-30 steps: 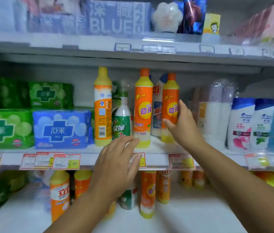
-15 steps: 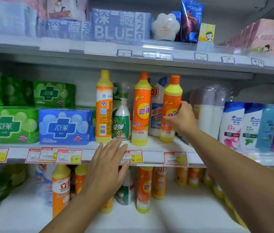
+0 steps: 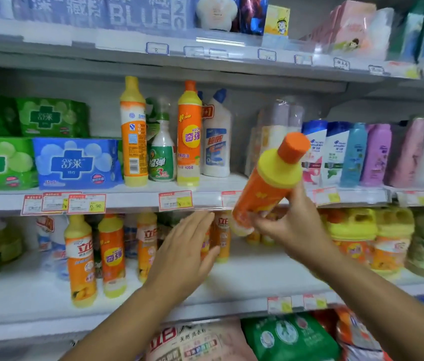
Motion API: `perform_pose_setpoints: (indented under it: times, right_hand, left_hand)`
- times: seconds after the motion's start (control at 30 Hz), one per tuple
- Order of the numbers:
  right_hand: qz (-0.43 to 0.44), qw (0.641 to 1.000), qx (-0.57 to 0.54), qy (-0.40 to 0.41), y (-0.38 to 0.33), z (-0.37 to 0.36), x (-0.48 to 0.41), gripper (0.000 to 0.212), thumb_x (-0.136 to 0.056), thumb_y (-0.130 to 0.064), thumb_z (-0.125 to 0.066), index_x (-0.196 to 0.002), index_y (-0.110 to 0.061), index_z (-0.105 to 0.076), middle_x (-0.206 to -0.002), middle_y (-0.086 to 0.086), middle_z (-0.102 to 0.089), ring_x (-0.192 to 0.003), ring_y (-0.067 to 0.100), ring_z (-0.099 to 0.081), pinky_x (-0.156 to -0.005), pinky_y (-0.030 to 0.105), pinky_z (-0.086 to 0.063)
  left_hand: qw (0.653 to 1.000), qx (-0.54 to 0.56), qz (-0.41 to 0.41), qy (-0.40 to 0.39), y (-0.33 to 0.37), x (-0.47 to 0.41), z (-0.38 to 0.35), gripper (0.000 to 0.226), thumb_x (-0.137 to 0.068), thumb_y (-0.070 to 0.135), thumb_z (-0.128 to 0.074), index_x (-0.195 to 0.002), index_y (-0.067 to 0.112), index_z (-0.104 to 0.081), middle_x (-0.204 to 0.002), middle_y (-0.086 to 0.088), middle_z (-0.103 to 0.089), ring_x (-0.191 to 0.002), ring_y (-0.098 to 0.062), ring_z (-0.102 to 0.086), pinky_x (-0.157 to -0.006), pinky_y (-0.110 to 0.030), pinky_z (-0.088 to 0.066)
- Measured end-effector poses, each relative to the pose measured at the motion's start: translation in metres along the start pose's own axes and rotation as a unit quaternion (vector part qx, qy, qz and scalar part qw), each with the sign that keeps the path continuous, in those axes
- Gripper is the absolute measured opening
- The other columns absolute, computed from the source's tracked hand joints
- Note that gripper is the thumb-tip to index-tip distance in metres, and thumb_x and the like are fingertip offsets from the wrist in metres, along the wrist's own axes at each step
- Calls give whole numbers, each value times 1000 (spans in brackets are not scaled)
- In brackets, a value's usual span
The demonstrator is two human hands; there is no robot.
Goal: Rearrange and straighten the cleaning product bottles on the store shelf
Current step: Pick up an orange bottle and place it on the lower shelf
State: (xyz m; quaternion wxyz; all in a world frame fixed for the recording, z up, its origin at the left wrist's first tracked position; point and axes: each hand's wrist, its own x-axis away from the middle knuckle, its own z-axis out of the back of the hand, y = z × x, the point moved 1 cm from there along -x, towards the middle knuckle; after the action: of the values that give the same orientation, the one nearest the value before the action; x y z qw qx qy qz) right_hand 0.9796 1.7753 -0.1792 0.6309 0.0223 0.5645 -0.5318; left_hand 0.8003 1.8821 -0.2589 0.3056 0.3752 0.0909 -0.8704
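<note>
My right hand (image 3: 293, 225) grips an orange detergent bottle (image 3: 265, 183) with a yellow shoulder and orange cap, tilted to the right in front of the middle shelf edge (image 3: 205, 200). My left hand (image 3: 186, 252) hovers flat with straight fingers before the lower shelf, holding nothing. On the middle shelf stand a tall orange-and-yellow bottle (image 3: 133, 131), a green-and-white spray bottle (image 3: 161, 152), a matching orange bottle (image 3: 189, 134) and a white bottle with a blue cap (image 3: 216, 136).
Green and blue packs (image 3: 75, 162) fill the middle shelf's left; shampoo bottles (image 3: 336, 152) line its right. The lower shelf (image 3: 257, 277) carries several orange detergent bottles (image 3: 113, 254) and yellow jugs (image 3: 354, 230). Bagged goods (image 3: 283, 340) lie below.
My right hand has pulled the orange bottle off the middle shelf, down and toward me, tilting it. My left hand has dropped from the shelf edge to the lower shelf level.
</note>
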Motion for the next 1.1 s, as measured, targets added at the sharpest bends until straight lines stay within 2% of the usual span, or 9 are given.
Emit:
perform_pose_setpoints:
  times: [0.1,0.17,0.27,0.37,0.6,0.77,0.87,0.97,1.1]
  right_hand:
    - [-51,994,63,-67,52,-15,29,58,-67,-25,-79,-104,-42,-38,-91,-21,-59,-83,1,-61,-66,12,-45]
    - [-89,989,73,-91,89,-24,39,59,-73,-20,-76,-111,-40,-35,-95,-19,-57,-86,3,-59,-66,10,-42]
    - [-143,982,79,-91,141,-37,39,55,-76,-9,-70,-117,-28,-38,-102,-9,-57,-95,17,-60,-71,24,-44]
    - [-204,973,79,-80,181,-51,28,51,-74,-3,-70,-114,-17,-41,-98,-3,-58,-95,26,-59,-71,32,-42]
    - [-289,952,87,-59,235,-77,2,63,-76,-21,-76,-125,-11,-38,-115,9,-62,-100,30,-62,-87,43,-50]
    - [-296,951,83,-30,249,-88,2,62,-78,-25,-75,-127,-14,-39,-119,9,-62,-104,30,-62,-91,47,-50]
    - [-305,950,54,-31,244,-91,12,69,-77,-22,-77,-134,-17,-37,-122,6,-60,-105,26,-61,-92,40,-49]
    - [-254,965,67,-9,222,-91,31,73,-76,-21,-77,-137,-19,-37,-122,3,-57,-105,18,-54,-87,28,-40]
    - [-163,981,103,32,163,-90,46,60,-86,-27,-67,-138,-18,-40,-126,3,-52,-111,18,-53,-89,27,-41]
  left_hand:
    - [999,-14,12,-42,-5,16,-31,61,-90,54,-31,-143,24,-32,-150,6,-31,-138,-10,-26,-113,-33,-19]
    - [997,-11,30,-69,-10,27,-50,66,-88,57,-26,-145,25,-28,-152,8,-26,-140,-11,-24,-113,-29,-12]
    - [992,1,56,-110,-22,40,-81,73,-83,61,-12,-148,28,-13,-154,12,-13,-143,-8,-9,-110,-22,1]
    - [988,-2,77,-134,-32,43,-110,72,-83,60,-14,-147,26,-16,-155,7,-16,-143,-10,-12,-114,-26,-5]
    - [981,16,113,-160,-48,52,-145,61,-92,48,-37,-146,27,-19,-154,7,-21,-142,-10,-16,-117,-33,-12]
    - [974,7,132,-186,-58,69,-159,69,-85,56,-18,-146,24,-23,-154,4,-24,-142,-12,-16,-117,-35,-8]
    - [976,3,128,-176,-59,69,-154,70,-85,57,-16,-146,23,-22,-154,4,-23,-143,-13,-16,-117,-36,-8]
    - [981,-3,111,-158,-58,61,-136,68,-87,56,-16,-147,25,-19,-155,5,-20,-143,-12,-14,-118,-35,-9]
    - [987,-5,98,-131,-56,51,-102,62,-91,53,-22,-147,27,-18,-155,7,-17,-143,-10,-12,-117,-30,-6]
